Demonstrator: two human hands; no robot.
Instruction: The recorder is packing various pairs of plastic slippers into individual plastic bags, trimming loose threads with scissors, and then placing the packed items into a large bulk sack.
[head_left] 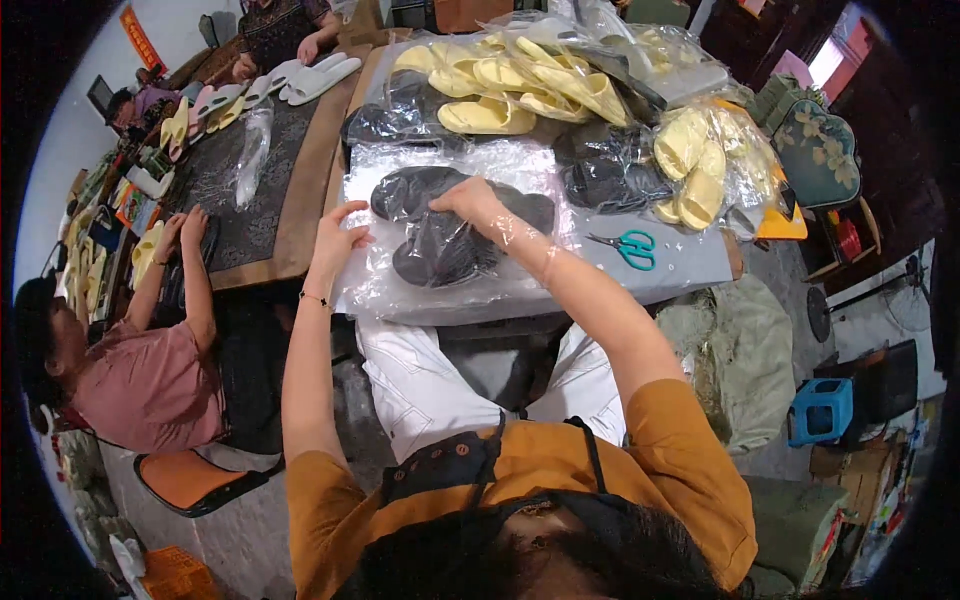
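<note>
Taking the dark slippers at the work spot as the centre of the clock, the largest thing around them is the work table (pixel 690 268), its pale cover showing at 3 o'clock. At 9 o'clock stands a second table, covered by a dark patterned cloth (pixel 225 235). A co-worker in a pink shirt (pixel 150 390) sits at 8 o'clock, both arms reaching toward that table. A big pale-green sack (pixel 755 345) slumps at 4 o'clock, below the table edge. A heap of yellow slippers (pixel 520 80) in clear bags fills 12 to 1 o'clock, and at 2 o'clock are more bagged dark slippers (pixel 605 175). A blue stool (pixel 820 410) stands beyond the sack, also at 4 o'clock.

Clear plastic (pixel 530 165) spreads about the dark slippers (pixel 440 245); whether they lie in it or on it, I cannot tell. The right hand (pixel 468 200), its forearm coming in from 4 o'clock, rests on top of them with bent fingers; I cannot tell if it grips. The left hand (pixel 340 235), at 9 o'clock, is loosely spread, holding nothing visible, just beside the slippers. Teal-handled scissors (pixel 632 249) lie at 3 o'clock. A thin bracelet (pixel 315 299) circles the left wrist.
</note>
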